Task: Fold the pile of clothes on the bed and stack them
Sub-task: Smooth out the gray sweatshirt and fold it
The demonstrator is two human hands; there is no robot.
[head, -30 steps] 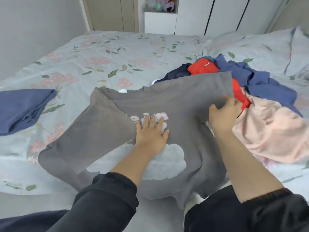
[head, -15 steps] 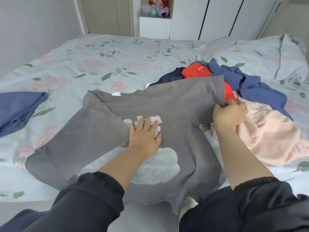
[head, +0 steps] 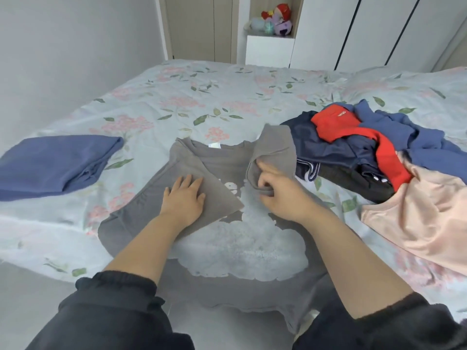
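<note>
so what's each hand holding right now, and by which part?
Right hand grips the grey t-shirt by its right sleeve, lifted over the chest. Left hand holds nothing; it lies flat on the folded left sleeve.

Your left hand [head: 185,197] presses flat on the folded-in sleeve of the grey printed T-shirt [head: 227,243] on the floral bed [head: 177,97]; your right hand [head: 283,195] pinches the other sleeve. Folded blue garment [head: 53,162] lies left, unfolded clothes pile [head: 374,152] right.
</note>
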